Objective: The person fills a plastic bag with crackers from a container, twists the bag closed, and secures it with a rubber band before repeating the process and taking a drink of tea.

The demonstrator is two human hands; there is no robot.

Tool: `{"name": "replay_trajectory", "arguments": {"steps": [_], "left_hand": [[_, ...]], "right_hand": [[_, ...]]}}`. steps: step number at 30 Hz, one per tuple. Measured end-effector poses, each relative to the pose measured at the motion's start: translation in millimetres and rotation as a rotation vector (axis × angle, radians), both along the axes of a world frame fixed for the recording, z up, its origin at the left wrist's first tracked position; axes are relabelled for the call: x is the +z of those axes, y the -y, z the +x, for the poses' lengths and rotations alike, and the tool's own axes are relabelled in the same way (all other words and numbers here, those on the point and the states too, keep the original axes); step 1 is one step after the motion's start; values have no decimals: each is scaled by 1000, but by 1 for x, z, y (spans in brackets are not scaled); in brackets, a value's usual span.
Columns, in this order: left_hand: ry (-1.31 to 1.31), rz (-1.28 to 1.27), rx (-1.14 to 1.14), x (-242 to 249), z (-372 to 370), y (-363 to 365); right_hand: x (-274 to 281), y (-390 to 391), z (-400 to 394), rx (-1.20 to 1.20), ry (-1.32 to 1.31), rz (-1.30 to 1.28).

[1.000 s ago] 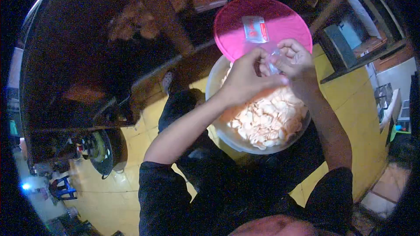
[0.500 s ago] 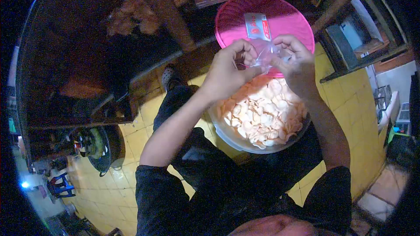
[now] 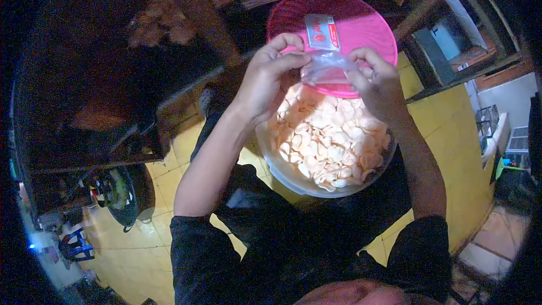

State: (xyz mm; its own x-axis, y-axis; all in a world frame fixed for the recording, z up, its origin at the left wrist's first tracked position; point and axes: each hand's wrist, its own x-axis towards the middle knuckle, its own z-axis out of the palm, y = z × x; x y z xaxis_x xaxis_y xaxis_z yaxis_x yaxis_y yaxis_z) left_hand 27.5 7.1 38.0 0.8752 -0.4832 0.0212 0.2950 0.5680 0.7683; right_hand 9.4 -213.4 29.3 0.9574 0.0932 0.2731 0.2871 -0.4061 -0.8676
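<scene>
Between my two hands a clear plastic bag (image 3: 328, 68) is stretched out flat. My left hand (image 3: 271, 70) pinches its left end between thumb and fingers, and my right hand (image 3: 375, 79) grips the right end. Below the hands stands a translucent tub (image 3: 293, 185) full of pale crackers (image 3: 333, 147), between my legs. Behind the bag is a round pink basket or lid (image 3: 367, 31), its underside partly covered by my hands. A printed packet with red and white markings (image 3: 323, 33) lies on the pink surface.
Yellow floor tiles (image 3: 446, 158) surround the tub. A dark wooden bench or shelf (image 3: 192, 87) runs along the upper left, with bunched bags (image 3: 161, 22) on it. A black wok-like pan (image 3: 132, 197) is at the left, a blue stool (image 3: 77, 245) beyond it.
My hands have moved apart, the left one going left and up, and the bunched bag is now spread wide between them. The whole view has shifted slightly.
</scene>
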Motion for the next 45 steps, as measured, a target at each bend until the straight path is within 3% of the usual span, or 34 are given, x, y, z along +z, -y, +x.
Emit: {"name": "replay_trajectory", "arguments": {"steps": [2,3,4,5,6,7,8,10,11,12,14,15,16,18,20,22,25,28,34,36,38,40,42,45], "left_hand": [[321,382,144,10,-9,0],[496,482,171,7,-8,1],[495,479,167,6,-8,-1],[705,755,276,7,-9,-4],[911,1036,389,10,-9,-7],[951,1083,389,11,-7,-11],[945,1091,399,9,-2,-15],[1185,1055,531,1,9,-20],[1188,1062,527,0,9,-22],[1161,1088,480,-1,9,-24],[1142,1112,436,-4,11,-25],[1091,1092,419,-8,11,-25],[1039,1072,399,-12,11,-24],[1094,1079,405,-17,15,-24],[1139,1089,405,-21,17,-25],[1084,1097,315,-23,18,-25],[1034,1145,381,-22,13,-17],[947,1202,354,-21,10,-12],[1031,1116,429,-28,13,-3],[1097,1066,461,-28,14,-4],[1011,1228,303,-26,12,-4],[1005,1243,291,-30,9,-1],[1002,1254,275,-37,5,6],[429,887,-13,-39,-9,20]], "right_hand": [[1,9,-4,9,-59,-142],[0,13,-5,83,-179,-261],[1,15,-6,160,-301,-379],[3,16,-10,159,-302,-382],[10,14,-17,345,-392,-551],[13,11,-23,538,-475,-721],[-8,13,-33,550,-469,-724],[-69,19,-57,296,209,-1090],[-55,-5,-60,228,-192,-1314],[-61,-9,-55,224,-189,-1306],[-82,-14,-39,261,-383,-931],[-86,-24,-36,253,-248,-1031],[-90,-33,-38,252,-247,-1032],[-98,-48,-44,187,-362,-1278],[-102,-47,-45,208,-330,-1293],[-86,-40,-43,431,-418,-1092],[-89,-27,-40,576,-381,-942],[-94,-20,-37,580,-248,-893],[-60,6,-26,567,-49,-588],[-37,8,-22,509,-156,-547],[-28,12,-17,380,-158,-241],[-18,7,-13,339,-112,-202],[-15,3,-11,214,-252,167],[-34,-3,-4,175,-289,308]]}}
